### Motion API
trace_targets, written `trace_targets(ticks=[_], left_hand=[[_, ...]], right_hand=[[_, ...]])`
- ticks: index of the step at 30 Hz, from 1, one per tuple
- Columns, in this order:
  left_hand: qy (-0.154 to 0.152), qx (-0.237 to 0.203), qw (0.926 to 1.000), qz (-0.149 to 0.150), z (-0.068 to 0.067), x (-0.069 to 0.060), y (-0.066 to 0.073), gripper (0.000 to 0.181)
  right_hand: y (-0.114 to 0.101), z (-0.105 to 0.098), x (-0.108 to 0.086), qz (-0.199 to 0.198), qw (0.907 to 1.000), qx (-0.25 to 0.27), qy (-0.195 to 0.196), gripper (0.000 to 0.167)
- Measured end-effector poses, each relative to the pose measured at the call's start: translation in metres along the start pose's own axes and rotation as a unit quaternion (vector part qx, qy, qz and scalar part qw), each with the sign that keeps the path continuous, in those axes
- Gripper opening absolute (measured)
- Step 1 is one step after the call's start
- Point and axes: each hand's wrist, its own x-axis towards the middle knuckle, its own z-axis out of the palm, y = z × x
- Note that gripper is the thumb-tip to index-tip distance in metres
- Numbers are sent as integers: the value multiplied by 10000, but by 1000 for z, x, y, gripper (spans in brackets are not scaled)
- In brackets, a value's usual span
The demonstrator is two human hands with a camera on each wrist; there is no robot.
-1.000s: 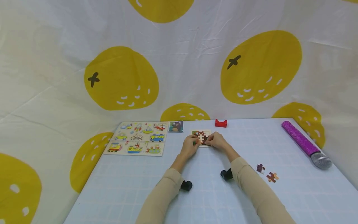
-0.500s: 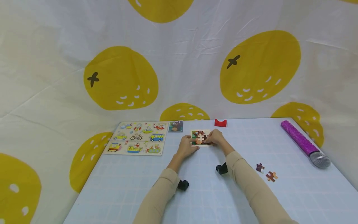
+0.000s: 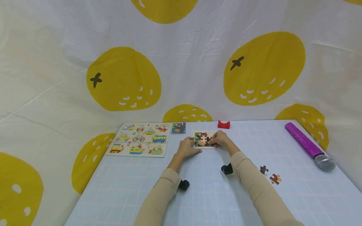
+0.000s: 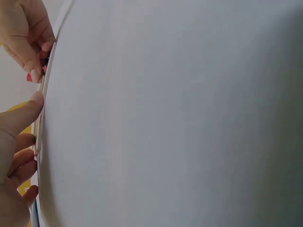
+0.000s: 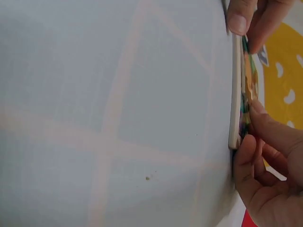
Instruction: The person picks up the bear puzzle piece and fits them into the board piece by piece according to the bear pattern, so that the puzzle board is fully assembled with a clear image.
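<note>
The small framed puzzle (image 3: pixel 201 142) shows a brown animal picture, with pale gaps near its middle. My left hand (image 3: pixel 187 147) rests at the frame's left side in the head view, thumb stretched along the near edge and fingers spread. Over the right part of the puzzle, my right hand (image 3: pixel 222 139) pinches a dark piece, mostly hidden by the fingertips. The right wrist view shows my right thumb on top of the puzzle and curled fingers beside the corner of the wooden frame (image 5: pixel 234 94). Low in the left wrist view, my left hand (image 4: pixel 16 161) touches the frame's edge.
Two loose pieces (image 3: pixel 264 170) (image 3: pixel 275 179) lie to the right of my right forearm. A vehicle board (image 3: pixel 138 141) and a picture card (image 3: pixel 178 127) are at the left back, a red block (image 3: pixel 224 125) behind the puzzle, and a purple microphone (image 3: pixel 305 141) far right.
My left hand has drawn back from over the puzzle to its left side, its thumb and fingers spreading apart. My right hand has stayed over the right part, shifting only slightly.
</note>
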Motion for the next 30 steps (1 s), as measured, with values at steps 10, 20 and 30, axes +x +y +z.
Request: trace_targets(ticks=[10, 20, 30], left_hand=[[652, 671, 9956, -92, 11, 2, 8, 50], [644, 659, 9956, -180, 14, 2, 10, 46], [293, 863, 9956, -193, 24, 3, 37, 31]], right_hand=[[3, 0, 5, -60, 9995, 306, 55, 19], [1, 3, 0, -147, 9992, 301, 199, 19], [7, 1, 0, -302, 9991, 288, 88, 18]])
